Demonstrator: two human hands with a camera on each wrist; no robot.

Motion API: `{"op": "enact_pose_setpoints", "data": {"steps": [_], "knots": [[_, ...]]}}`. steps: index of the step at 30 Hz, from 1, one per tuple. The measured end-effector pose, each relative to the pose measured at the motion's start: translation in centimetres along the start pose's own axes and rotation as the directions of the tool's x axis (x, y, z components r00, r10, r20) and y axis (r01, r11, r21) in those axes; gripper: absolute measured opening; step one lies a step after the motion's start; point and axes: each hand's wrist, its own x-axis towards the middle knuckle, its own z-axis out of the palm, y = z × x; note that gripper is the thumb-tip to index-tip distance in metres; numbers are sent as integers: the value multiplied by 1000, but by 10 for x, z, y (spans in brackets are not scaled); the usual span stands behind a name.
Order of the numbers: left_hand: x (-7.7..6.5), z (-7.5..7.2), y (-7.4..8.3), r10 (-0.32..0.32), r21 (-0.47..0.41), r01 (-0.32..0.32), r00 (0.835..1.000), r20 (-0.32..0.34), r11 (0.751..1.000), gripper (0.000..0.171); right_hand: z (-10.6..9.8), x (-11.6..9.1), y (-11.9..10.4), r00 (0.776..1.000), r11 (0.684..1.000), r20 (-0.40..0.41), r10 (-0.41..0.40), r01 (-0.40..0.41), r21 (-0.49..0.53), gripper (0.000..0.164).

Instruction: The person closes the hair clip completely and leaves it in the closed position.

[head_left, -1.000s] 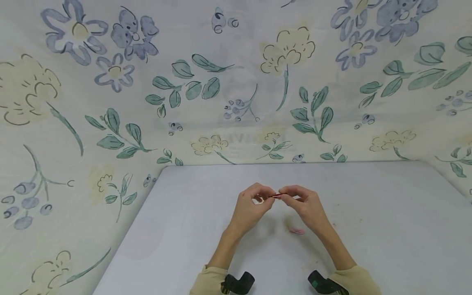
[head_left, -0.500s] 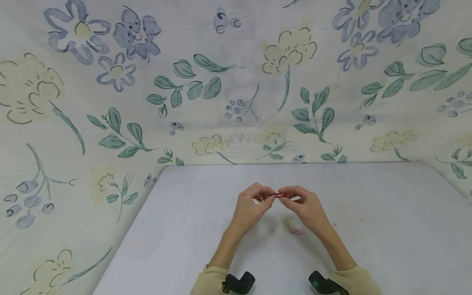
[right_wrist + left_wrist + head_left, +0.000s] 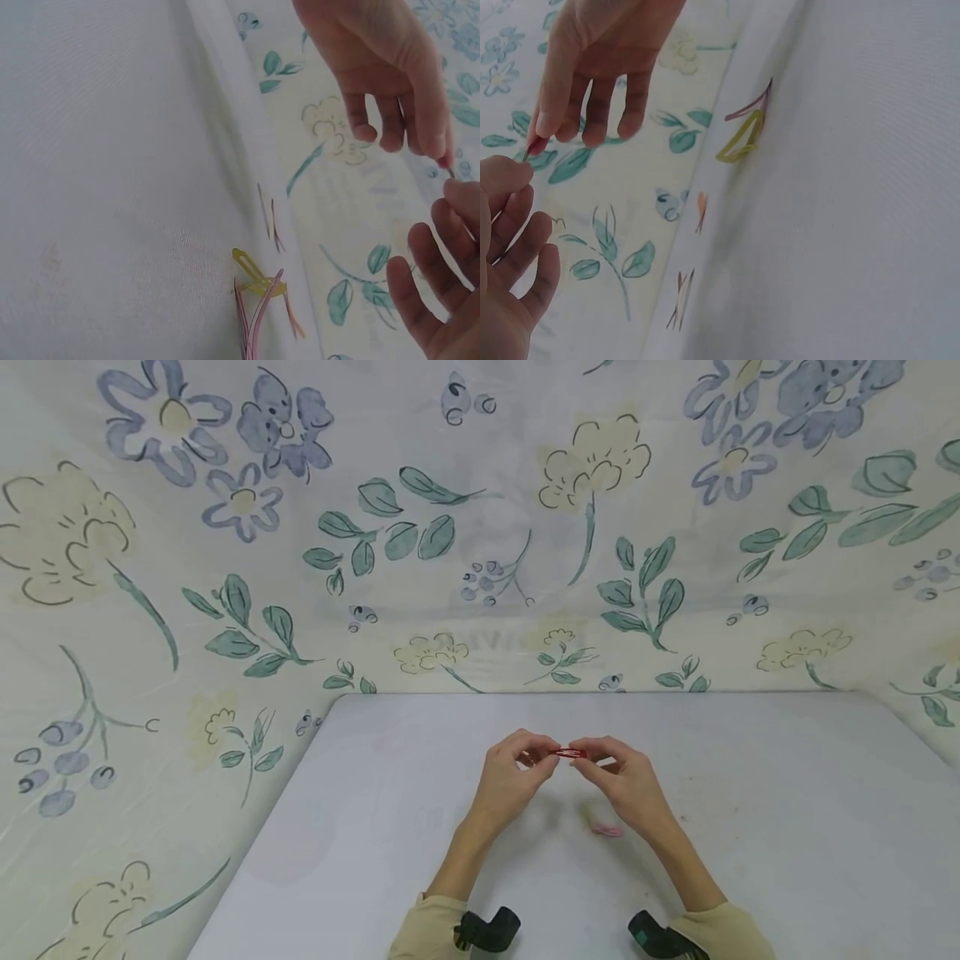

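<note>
A small red snap hair clip (image 3: 570,752) is held up between my two hands above the table. My left hand (image 3: 513,777) pinches its left end between thumb and forefinger. The right end is pinched the same way by my right hand (image 3: 621,778). Fingertips cover both ends of the clip. Below the hands, on the table, lie a pink hair clip (image 3: 606,831) and a yellow hair clip (image 3: 259,274). In the left wrist view the left hand (image 3: 514,247) is at lower left, with the right hand (image 3: 615,60) above it.
The white table (image 3: 375,827) ends at a far edge, with a floral cloth (image 3: 480,543) behind it. Several thin orange and brownish pieces (image 3: 680,300) show near that edge in the wrist views. A black wrist mount (image 3: 491,931) sits at each sleeve.
The red clip has turned slightly, showing more of its flat face than before. Both hands keep their pinch and have risen a touch. The clips on the table stay put.
</note>
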Motion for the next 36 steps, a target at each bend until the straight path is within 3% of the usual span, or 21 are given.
{"op": "enact_pose_setpoints", "data": {"steps": [5, 10, 15, 21, 28, 36], "knots": [[4, 0, -2, 2, 63, -2, 1000, 4, 998, 9, 1, 3, 1, 1000, 1000, -10, 3, -3, -12, 22], [6, 3, -6, -5, 107, 5, 1000, 7, 994, 9, -2, 6, 5, 1000, 996, 1, -3, 3, -86, 22], [8, 9, -10, -71, 139, 65, 997, 43, 988, 8, -11, 11, 9, 999, 978, 35, -16, 23, -208, 20], [10, 16, -16, -147, 189, 130, 986, 78, 973, 7, -16, 18, 11, 997, 945, 77, 24, 2, -327, 19], [15, 22, -20, -128, 233, 106, 988, 83, 967, 7, -18, 24, 18, 995, 923, 97, -5, 42, -382, 17], [19, 29, -26, -213, 307, 161, 967, 141, 938, 7, -24, 28, 30, 986, 920, 165, 23, 44, -389, 15]]}}
